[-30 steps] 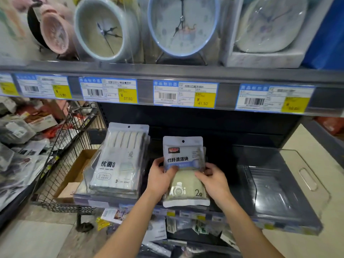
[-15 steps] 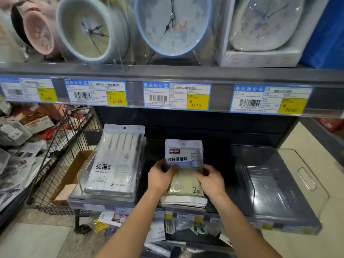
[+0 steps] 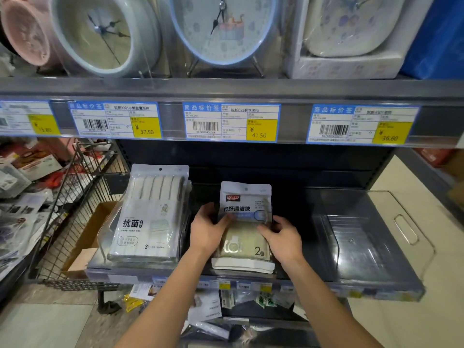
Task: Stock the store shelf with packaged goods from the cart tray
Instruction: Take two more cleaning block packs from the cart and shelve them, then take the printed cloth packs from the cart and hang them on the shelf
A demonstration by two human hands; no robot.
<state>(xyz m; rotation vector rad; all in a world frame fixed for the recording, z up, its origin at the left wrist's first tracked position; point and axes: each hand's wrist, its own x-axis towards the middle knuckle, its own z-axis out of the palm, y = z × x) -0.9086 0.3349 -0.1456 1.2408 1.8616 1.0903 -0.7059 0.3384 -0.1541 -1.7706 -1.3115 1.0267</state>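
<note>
Two hands on one pack [image 3: 244, 244] here. The left hand [image 3: 208, 229] grips the pack's left edge, thumb lying across the front near the blue band and fingers tucked round the side. The right hand [image 3: 283, 237] grips the right edge the same way, thumb on the front and fingers curled at the side. So both are clamped onto it, and neither is flat or loose.

The pack sits in the middle of the lower shelf [image 3: 120, 276], front facing the camera. Its bottom end is on a small stack [image 3: 243, 267] of what look like the same packs, whose white edges poke out underneath. It has a white top with a hang hole, Chinese text, something beige showing through the window, and a "2" at the lower right.

Just left of it a bigger cloth pack [image 3: 150, 217] leans in a clear holder, not touching the left hand. On the right is a clear bin [image 3: 376, 247] with a slot handle, apart from the right hand.

Up on the top shelf [image 3: 226, 91] are clocks [image 3: 226, 28], and the price tags [image 3: 231, 123] along its edge read 37.50, 41.50 and 36.60. A wire cart [image 3: 80, 177] stands at the far left with a cardboard box [image 3: 93, 234] in it. There are more small packets below the lower shelf, too blurry to make out.
</note>
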